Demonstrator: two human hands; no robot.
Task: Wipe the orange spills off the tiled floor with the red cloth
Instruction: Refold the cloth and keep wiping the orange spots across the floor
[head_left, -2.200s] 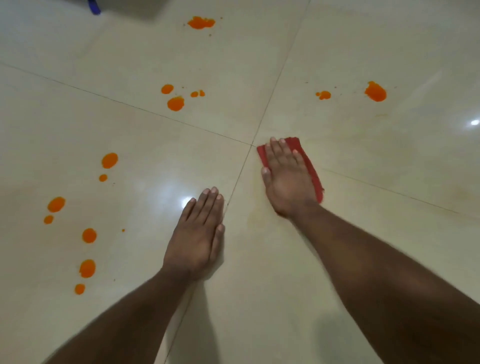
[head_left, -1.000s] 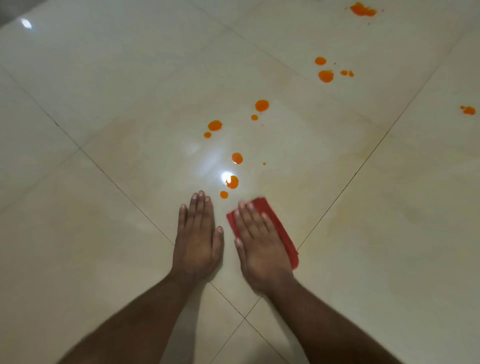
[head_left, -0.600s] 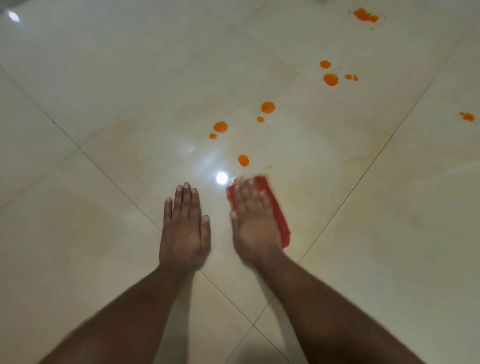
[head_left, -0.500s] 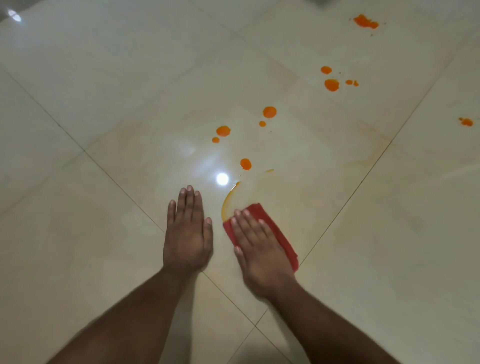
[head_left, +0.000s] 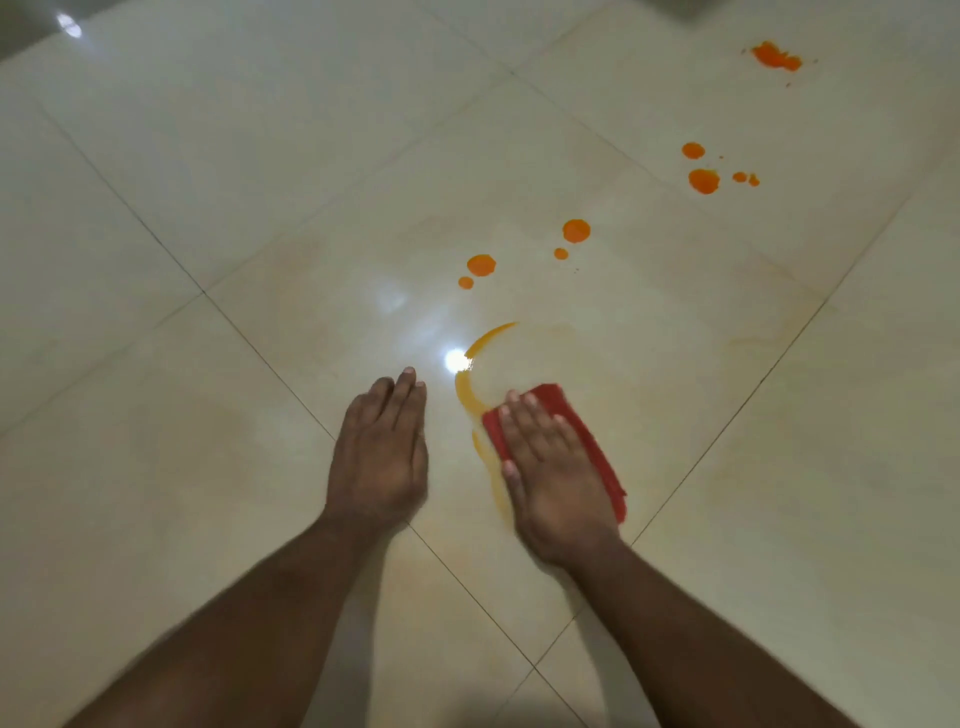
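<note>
My right hand (head_left: 553, 478) lies flat on the folded red cloth (head_left: 597, 457) and presses it to the cream tiled floor (head_left: 208, 182). A curved orange smear (head_left: 470, 374) arcs just left of and beyond the cloth. My left hand (head_left: 379, 452) rests flat on the floor beside it, fingers together, holding nothing. Farther out lie round orange drops: a pair (head_left: 480, 265), another pair (head_left: 575, 231), a cluster (head_left: 704, 181) and a blotch (head_left: 776, 57) at the far right.
Thin grout lines (head_left: 260, 353) cross the glossy tiles diagonally. A bright lamp reflection (head_left: 455, 358) sits just beyond my left fingertips. A dark object's edge (head_left: 691, 8) shows at the top right.
The cloth swept forward over the nearest drops and came back, leaving a curved orange smear where they were. The drop beyond them is gone too. My left hand stayed planted.
</note>
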